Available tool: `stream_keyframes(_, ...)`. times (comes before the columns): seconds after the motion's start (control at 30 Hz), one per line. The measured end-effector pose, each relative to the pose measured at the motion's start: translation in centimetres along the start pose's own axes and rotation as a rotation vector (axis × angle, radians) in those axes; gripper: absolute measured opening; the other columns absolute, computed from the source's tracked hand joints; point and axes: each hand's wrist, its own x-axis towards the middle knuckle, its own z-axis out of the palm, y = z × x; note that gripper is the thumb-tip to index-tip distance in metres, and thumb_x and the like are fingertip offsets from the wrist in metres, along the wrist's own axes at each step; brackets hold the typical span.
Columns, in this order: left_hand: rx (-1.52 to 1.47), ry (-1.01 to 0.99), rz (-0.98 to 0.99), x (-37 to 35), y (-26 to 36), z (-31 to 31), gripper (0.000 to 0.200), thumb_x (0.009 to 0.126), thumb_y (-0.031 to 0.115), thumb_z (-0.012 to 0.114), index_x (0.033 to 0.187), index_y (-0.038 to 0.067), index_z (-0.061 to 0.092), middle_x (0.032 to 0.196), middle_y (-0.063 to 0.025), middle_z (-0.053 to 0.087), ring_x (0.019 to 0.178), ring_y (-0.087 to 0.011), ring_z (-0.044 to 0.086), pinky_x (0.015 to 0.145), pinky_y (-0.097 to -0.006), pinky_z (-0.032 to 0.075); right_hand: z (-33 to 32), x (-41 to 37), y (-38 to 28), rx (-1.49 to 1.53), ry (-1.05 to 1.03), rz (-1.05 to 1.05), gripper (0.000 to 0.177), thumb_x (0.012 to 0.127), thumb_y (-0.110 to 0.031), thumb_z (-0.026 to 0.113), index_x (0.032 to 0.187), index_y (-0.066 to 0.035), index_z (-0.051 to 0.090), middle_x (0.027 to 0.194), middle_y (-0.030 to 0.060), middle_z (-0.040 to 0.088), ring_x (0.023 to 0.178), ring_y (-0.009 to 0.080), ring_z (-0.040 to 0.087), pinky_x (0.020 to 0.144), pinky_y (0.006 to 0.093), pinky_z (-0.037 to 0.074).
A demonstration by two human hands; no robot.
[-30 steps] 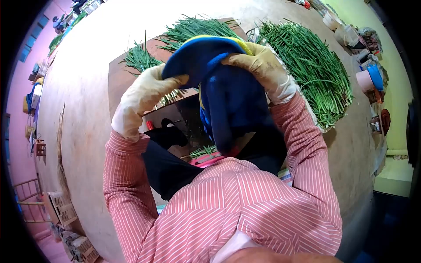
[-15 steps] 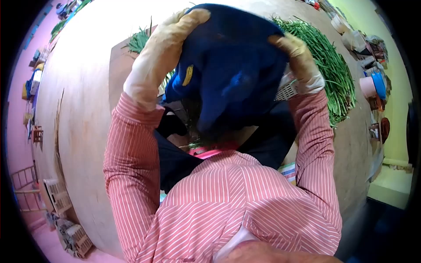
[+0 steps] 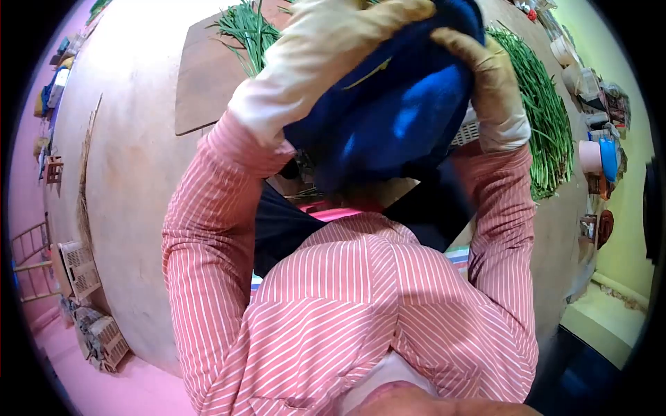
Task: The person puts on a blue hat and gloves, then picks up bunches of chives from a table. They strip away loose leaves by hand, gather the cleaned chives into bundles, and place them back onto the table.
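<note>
A dark blue cloth item (image 3: 395, 118) with a small yellow mark hangs between my hands in front of my chest. My left hand (image 3: 319, 52), in a pale yellow glove, grips its upper left edge, with the fingers reaching across the top. At its upper right, my right hand (image 3: 489, 83), gloved the same way, pinches the fabric near the rim. The cloth hides much of what lies between my legs. Long green stalks (image 3: 544, 118) lie in a pile just right of my right hand.
More green stalks (image 3: 250, 31) rest on a brown board (image 3: 205, 76) at the upper left. Part of a white basket (image 3: 466, 130) shows behind the cloth. Crates (image 3: 80, 269) stand at the far left; a pink tub (image 3: 590, 156) and other items line the right wall.
The blue cloth has tilted and moved slightly right. My left hand has swung right across its top, nearer to my right hand, which has shifted a little right.
</note>
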Motion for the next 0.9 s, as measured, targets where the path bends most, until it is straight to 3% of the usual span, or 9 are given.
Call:
stream_keyframes(0.1,-0.01,0.107,-0.212,-4.9,-0.8,-1.2,0.022,0.092,0.019,0.063,0.104,0.0,0.064,0.088,-0.0102,0.068,0.084,-0.0159,0.065,0.072,-0.0263,0.051,-2.0,0.4,-1.0,-0.142,0.064,-0.113,0.025,0.091,-0.016,0.059,0.112,-0.003,0.067,0.107,0.0098,0.069,0.097,0.0142,0.065,0.089,0.0275,0.051)
stream_keyframes(0.13,-0.085,0.087,-0.392,-6.9,-0.4,-1.5,0.021,0.091,0.018,0.064,0.103,0.0,0.064,0.088,-0.0104,0.068,0.083,-0.0155,0.064,0.073,-0.0277,0.052,1.1,-0.6,-3.1,0.051,0.301,-0.034,0.021,0.085,-0.021,0.063,0.097,-0.005,0.067,0.086,0.0,0.065,0.073,0.0098,0.06,0.066,0.0208,0.046)
stream_keyframes(0.2,-0.379,-0.187,-0.767,-10.8,-0.6,-1.3,0.03,0.087,0.022,0.069,0.103,-0.003,0.063,0.089,-0.0103,0.067,0.083,-0.0146,0.063,0.076,-0.0299,0.052,-1.6,-1.0,-1.5,0.032,0.332,-0.364,0.025,0.092,-0.019,0.055,0.102,0.0,0.067,0.104,0.0082,0.067,0.099,0.0168,0.061,0.093,0.0284,0.045)
stream_keyframes(0.33,0.455,-0.483,-0.558,-18.5,-6.5,4.0,0.071,0.065,0.048,0.082,0.11,-0.003,0.06,0.099,-0.0189,0.066,0.092,-0.0318,0.065,0.084,-0.0389,0.052,-7.0,-1.3,-4.8,0.079,0.215,-0.421,0.027,0.093,-0.016,0.057,0.116,-0.006,0.066,0.112,0.0144,0.067,0.101,0.0162,0.065,0.097,0.0315,0.05)
stream_keyframes(0.4,0.512,-0.921,-0.931,-18.2,-8.6,5.8,0.077,0.066,0.052,0.077,0.119,0.001,0.056,0.111,-0.0255,0.061,0.106,-0.0394,0.058,0.092,-0.0424,0.048,-3.5,-2.4,-5.4,-0.424,0.13,-0.794,0.038,0.084,-0.005,0.067,0.121,-0.002,0.061,0.104,0.0133,0.069,0.087,0.0185,0.068,0.082,0.0319,0.057)
stream_keyframes(0.5,0.36,-0.318,-0.523,-22.1,-15.2,8.9,0.061,0.078,0.048,0.066,0.122,0.008,0.055,0.116,-0.0198,0.062,0.111,-0.035,0.058,0.094,-0.0421,0.047,-0.9,-6.3,-5.4,-0.201,0.395,-0.568,0.029,0.095,-0.01,0.051,0.122,-0.007,0.062,0.121,0.019,0.062,0.104,0.0249,0.065,0.095,0.0365,0.051)
stream_keyframes(0.7,0.575,-0.636,-0.238,-22.8,-14.5,5.0,0.03,0.094,0.024,0.045,0.117,0.012,0.062,0.116,-0.0127,0.065,0.104,-0.0292,0.063,0.088,-0.037,0.052,-2.6,-7.3,-4.6,-0.356,0.542,-0.686,0.03,0.096,-0.014,0.049,0.123,-0.008,0.061,0.119,0.0155,0.064,0.101,0.0245,0.065,0.091,0.0355,0.051)
stream_keyframes(0.8,0.252,-0.714,-1.147,-17.7,-7.9,0.3,0.033,0.089,0.035,0.056,0.106,0.009,0.067,0.082,-0.0099,0.068,0.071,-0.024,0.066,0.064,-0.0336,0.053,-4.0,-6.5,-1.7,-0.726,0.619,-0.668,0.03,0.097,-0.015,0.048,0.124,-0.009,0.06,0.118,0.0138,0.064,0.1,0.0243,0.066,0.089,0.0351,0.052)
stream_keyframes(0.9,-0.197,-0.429,-1.36,-19.0,-7.1,-3.2,0.027,0.084,0.031,0.067,0.093,0.006,0.068,0.07,0.003,0.058,0.06,-0.0081,0.053,0.051,-0.0256,0.042,-3.4,-7.2,5.8,-1.493,0.159,-0.406,0.028,0.089,-0.016,0.06,0.116,-0.012,0.065,0.109,0.0113,0.067,0.089,0.0289,0.065,0.086,0.0358,0.049)
